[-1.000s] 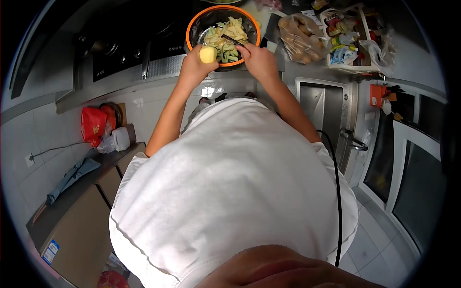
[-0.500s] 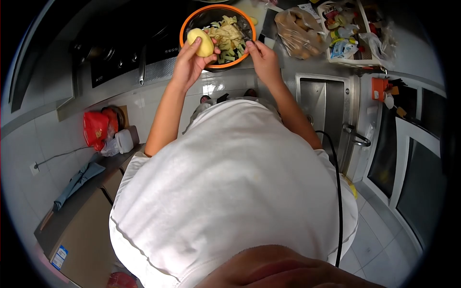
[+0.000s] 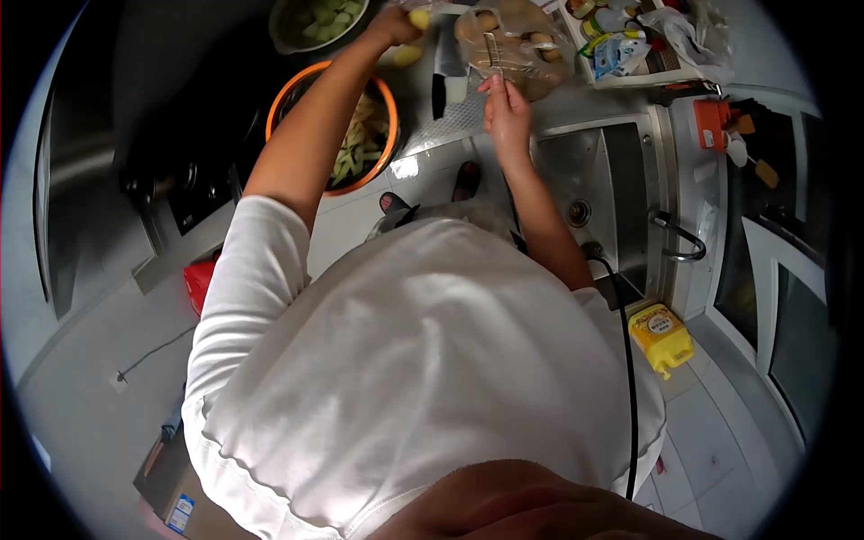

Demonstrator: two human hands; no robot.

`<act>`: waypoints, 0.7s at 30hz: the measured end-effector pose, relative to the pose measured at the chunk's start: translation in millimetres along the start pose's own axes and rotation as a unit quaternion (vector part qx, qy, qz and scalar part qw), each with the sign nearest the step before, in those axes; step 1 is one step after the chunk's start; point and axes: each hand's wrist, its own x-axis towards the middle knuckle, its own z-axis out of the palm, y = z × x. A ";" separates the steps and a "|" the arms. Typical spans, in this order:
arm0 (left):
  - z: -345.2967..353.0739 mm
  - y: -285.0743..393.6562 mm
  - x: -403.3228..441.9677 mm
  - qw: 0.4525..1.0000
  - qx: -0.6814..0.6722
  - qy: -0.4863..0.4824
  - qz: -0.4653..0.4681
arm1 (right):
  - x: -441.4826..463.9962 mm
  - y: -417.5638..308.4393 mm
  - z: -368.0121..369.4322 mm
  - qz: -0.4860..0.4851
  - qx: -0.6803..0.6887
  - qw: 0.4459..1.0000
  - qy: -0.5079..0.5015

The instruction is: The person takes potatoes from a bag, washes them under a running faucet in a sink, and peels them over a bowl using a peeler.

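The sink (image 3: pixel 576 175) lies to your right, near the counter edge and well apart from both hands. To the left stands the orange-rimmed bin (image 3: pixel 395 126) with peelings (image 3: pixel 358 148) in it; your left arm crosses above it, so keep your sleeve and elbow high over the rim. The bag of potatoes (image 3: pixel 535 76) sits far right, and the pot (image 3: pixel 275 29) with pale green chunks is far left. Between bin and bag lies a knife (image 3: pixel 449 52); reach around its blade rather than across it.

Your left hand (image 3: pixel 393 29) is at the far counter, with a pale potato (image 3: pixel 419 19) at its fingers; I cannot tell whether you grip it or have let go. Bare and smooth, it may well roll, so keep it low and let it settle before your fingers leave it. A second potato (image 3: pixel 407 56) rests just nearer, so leave that one unbumped.

Your right hand (image 3: pixel 508 112) is closed on the peeler (image 3: pixel 492 56), its head over the bag; hold it steady, edge turned away from your left hand.
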 end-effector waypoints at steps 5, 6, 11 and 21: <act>60.7 -68.9 82.3 0.977 0.162 -0.117 -0.069 | 13.0 13.5 -21.4 0.009 -0.054 0.997 0.051; 69.2 -77.4 93.2 0.975 0.175 -0.114 -0.074 | 11.2 12.1 -27.8 0.050 -0.032 0.998 0.037; 85.4 -79.0 109.3 0.956 0.227 -0.143 -0.119 | 15.5 33.4 -55.9 0.034 -0.074 0.995 0.065; 18.8 112.3 47.7 0.932 -0.031 -0.354 0.066 | 68.9 -19.5 -99.9 -0.084 -0.209 0.951 0.214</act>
